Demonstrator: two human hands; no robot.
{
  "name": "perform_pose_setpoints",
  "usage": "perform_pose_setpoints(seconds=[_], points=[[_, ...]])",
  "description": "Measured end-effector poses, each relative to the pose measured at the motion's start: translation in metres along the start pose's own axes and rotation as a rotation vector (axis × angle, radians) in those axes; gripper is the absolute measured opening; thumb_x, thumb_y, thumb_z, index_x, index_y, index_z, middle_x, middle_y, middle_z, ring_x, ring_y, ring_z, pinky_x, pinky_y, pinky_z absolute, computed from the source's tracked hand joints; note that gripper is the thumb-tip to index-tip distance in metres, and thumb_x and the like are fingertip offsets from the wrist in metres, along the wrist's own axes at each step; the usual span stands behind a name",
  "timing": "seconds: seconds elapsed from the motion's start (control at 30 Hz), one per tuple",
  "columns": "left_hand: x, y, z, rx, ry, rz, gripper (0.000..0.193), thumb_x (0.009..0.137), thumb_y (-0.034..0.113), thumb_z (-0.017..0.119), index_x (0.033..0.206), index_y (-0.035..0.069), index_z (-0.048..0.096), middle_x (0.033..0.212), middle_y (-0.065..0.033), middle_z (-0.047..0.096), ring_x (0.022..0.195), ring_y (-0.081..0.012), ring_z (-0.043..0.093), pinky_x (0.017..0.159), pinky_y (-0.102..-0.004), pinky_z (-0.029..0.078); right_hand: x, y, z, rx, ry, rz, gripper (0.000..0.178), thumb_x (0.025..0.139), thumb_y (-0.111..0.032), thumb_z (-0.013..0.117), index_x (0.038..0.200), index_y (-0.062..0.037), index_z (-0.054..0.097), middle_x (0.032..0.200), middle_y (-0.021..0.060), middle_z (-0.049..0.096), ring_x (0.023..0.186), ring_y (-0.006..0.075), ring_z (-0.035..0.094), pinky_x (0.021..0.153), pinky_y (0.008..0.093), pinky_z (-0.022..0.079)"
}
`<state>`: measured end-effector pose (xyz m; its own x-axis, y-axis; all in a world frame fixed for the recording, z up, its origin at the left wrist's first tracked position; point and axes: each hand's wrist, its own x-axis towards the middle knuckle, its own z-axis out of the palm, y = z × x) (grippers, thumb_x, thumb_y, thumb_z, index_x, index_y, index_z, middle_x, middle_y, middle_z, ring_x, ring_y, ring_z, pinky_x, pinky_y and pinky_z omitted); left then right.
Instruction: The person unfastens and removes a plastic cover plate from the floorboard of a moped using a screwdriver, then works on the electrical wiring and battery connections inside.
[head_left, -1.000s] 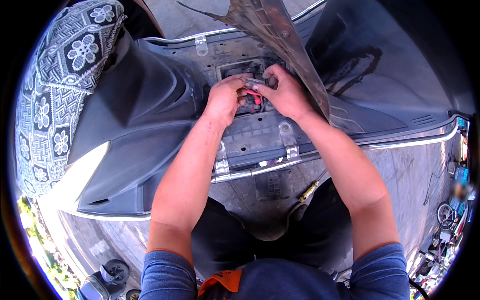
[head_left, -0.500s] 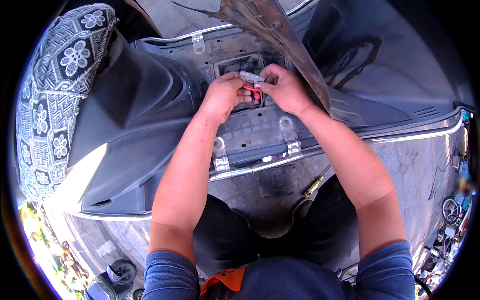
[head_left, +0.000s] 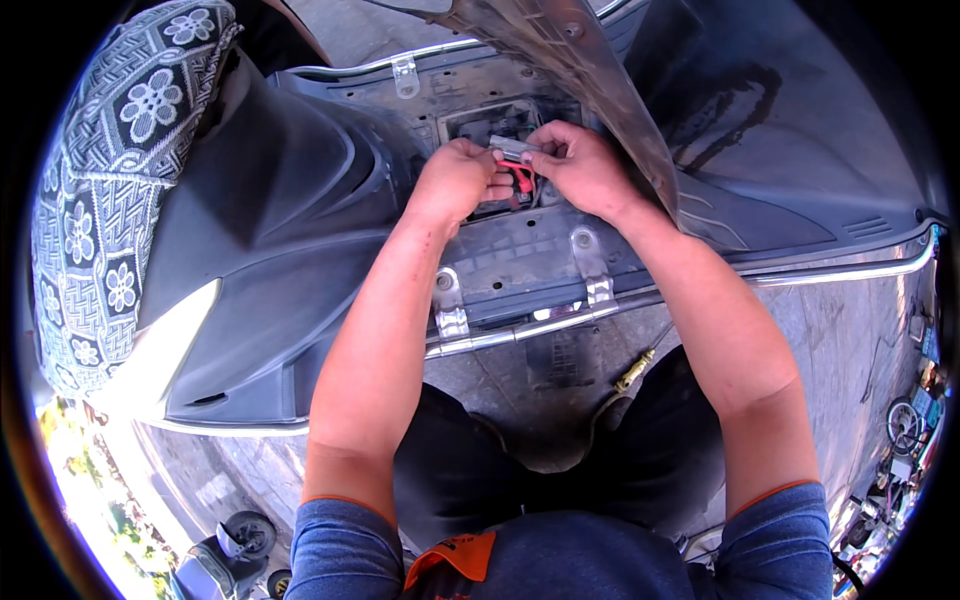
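Observation:
Over a square opening (head_left: 455, 128) in the scooter's floorboard, both my hands meet at a small pale-grey oblong piece (head_left: 512, 147) that looks like a wire connector. My left hand (head_left: 462, 183) pinches its left end, with the lower fingers curled. From the other side, my right hand (head_left: 580, 170) grips the right end between thumb and forefinger. Just below the piece, a red wire with a red cap (head_left: 522, 180) runs near my left fingertips. Darker parts inside the opening are largely hidden by my hands.
A stiff dark floor mat (head_left: 600, 85) stands raised beside my right hand. Metal brackets (head_left: 592, 268) and a chrome rail (head_left: 480, 342) edge the floorboard. A patterned cloth covers the seat (head_left: 150, 110) at left. A yellow-handled tool (head_left: 634, 370) shows near my right knee.
The view has shifted slightly, so the scooter sits a little further right and lower. Both hands keep hold of the grey piece, which is slightly more tilted.

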<state>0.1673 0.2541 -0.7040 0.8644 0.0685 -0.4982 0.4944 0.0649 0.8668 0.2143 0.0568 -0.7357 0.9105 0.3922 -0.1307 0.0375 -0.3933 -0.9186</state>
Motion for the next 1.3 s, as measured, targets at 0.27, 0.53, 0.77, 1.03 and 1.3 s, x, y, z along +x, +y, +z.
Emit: perform_pose_setpoints(seconds=[0.27,0.53,0.77,1.03,1.3], points=[[0.005,-0.007,-0.006,0.112,0.042,0.04,0.013,0.11,0.008,0.064,0.108,-0.004,0.061,0.099,-0.0139,0.075,0.081,-0.0201,0.077,0.074,-0.0331,0.066,0.001,-0.006,-0.002,-0.137,0.006,-0.065,0.021,0.104,-0.016,0.078,0.116,0.0013,0.075,0.099,0.006,0.076,0.088,0.0119,0.067,0.081,0.0314,0.056],[0.005,-0.01,-0.005,0.142,0.005,0.152,0.009,0.111,0.005,0.064,0.107,-0.002,0.061,0.099,-0.0096,0.073,0.084,-0.0171,0.074,0.079,-0.0313,0.066,0.006,-0.013,-0.004,-0.279,0.008,-0.244,0.027,0.099,-0.017,0.082,0.118,0.0015,0.079,0.113,0.0149,0.078,0.097,0.022,0.075,0.088,0.0365,0.058],[0.007,-0.011,-0.007,0.206,0.028,0.196,0.01,0.11,0.003,0.066,0.101,0.0,0.061,0.095,-0.0067,0.071,0.08,-0.0157,0.074,0.075,-0.0301,0.064,0.011,-0.027,-0.001,-0.252,-0.014,-0.05,0.026,0.095,-0.02,0.084,0.113,-0.001,0.082,0.098,0.016,0.082,0.088,0.028,0.078,0.082,0.0402,0.06],[0.009,-0.013,-0.01,0.18,-0.007,0.246,0.01,0.105,-0.004,0.065,0.099,0.001,0.06,0.095,-0.005,0.069,0.082,-0.0149,0.073,0.076,-0.031,0.065,0.007,-0.04,-0.002,-0.308,-0.014,0.011,0.022,0.096,-0.016,0.083,0.111,0.0002,0.082,0.095,0.0147,0.083,0.085,0.0218,0.077,0.081,0.0371,0.059],[0.01,-0.013,-0.011,0.145,-0.008,0.221,0.011,0.103,-0.007,0.065,0.098,0.001,0.059,0.096,-0.006,0.069,0.085,-0.015,0.073,0.078,-0.0318,0.067,0.009,-0.031,-0.003,-0.309,-0.021,-0.016,0.024,0.103,-0.023,0.074,0.107,-0.0004,0.081,0.089,0.0171,0.079,0.078,0.0228,0.071,0.076,0.0396,0.056]])
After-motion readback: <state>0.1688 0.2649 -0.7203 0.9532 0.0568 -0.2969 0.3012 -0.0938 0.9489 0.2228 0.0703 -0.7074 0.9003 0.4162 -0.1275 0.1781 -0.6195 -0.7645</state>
